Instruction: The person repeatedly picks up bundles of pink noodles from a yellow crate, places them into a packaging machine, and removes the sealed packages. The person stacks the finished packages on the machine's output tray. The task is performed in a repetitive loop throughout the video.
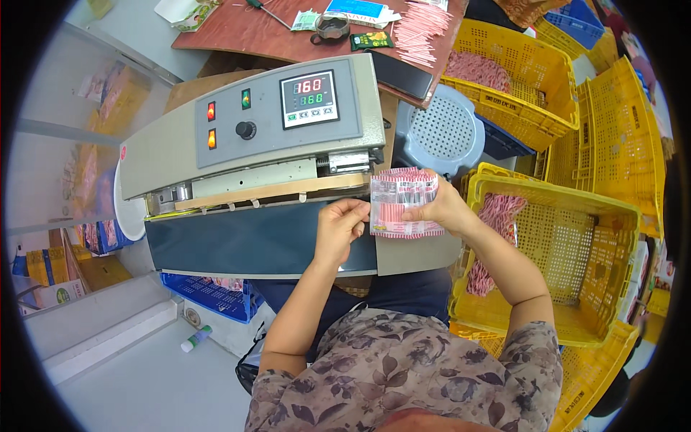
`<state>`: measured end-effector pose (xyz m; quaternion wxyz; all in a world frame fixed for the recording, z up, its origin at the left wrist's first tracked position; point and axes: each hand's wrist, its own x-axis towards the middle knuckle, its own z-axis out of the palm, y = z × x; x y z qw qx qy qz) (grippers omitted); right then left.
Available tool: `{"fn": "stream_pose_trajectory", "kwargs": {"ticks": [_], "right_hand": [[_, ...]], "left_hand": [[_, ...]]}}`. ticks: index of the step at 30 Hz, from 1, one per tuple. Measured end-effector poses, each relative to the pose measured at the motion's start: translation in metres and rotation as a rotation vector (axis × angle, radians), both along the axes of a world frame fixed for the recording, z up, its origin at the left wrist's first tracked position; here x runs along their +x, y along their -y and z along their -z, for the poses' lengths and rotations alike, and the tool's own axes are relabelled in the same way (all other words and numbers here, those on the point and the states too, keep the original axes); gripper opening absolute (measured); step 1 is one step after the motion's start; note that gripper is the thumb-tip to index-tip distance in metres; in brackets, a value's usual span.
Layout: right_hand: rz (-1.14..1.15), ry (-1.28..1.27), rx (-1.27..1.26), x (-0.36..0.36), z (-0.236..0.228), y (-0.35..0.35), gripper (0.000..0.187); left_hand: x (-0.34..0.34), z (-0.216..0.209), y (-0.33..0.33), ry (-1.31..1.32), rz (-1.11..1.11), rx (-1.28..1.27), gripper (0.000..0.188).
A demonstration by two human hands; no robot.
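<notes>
A clear plastic bag (389,189) with red-striped edges and pink contents is held upright at the right end of a band sealing machine (252,245). My right hand (448,209) grips the bag's right side, thumb across its front and fingers hidden behind. At the bag's left edge, my left hand (340,227) is closed in a pinch, fingertips against the plastic. Just left of the bag's top runs the machine's sealing slot. Above, a grey control panel (263,133) carries a lit display, lit switches and a black knob.
Yellow crates (576,327) with pink striped packs stand to the right. A blue-grey stool (471,147) sits behind the bag. On the red-brown table (266,39) lie pink-white sticks (417,32), a phone (400,73) and a dark cup (331,30). A blue crate (209,294) is under the machine.
</notes>
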<state>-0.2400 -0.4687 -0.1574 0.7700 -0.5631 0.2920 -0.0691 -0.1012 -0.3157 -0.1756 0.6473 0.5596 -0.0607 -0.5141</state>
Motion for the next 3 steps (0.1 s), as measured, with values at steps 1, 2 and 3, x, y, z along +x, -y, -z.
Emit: {"fn": "stream_pose_trajectory", "kwargs": {"ticks": [1, 2, 3], "right_hand": [[-0.008, 0.003, 0.011, 0.0005, -0.0010, 0.0013, 0.059], [-0.017, 0.004, 0.022, 0.0004, -0.0014, 0.0015, 0.059], [-0.022, 0.011, 0.027, 0.0007, 0.0012, 0.0010, 0.061]], "left_hand": [[0.0048, 0.0014, -0.0016, 0.003, -0.006, 0.013, 0.011], [0.0066, 0.0026, -0.0037, 0.016, -0.001, 0.008, 0.011], [0.0074, 0.0039, -0.0055, 0.029, 0.005, 0.004, 0.012]]}}
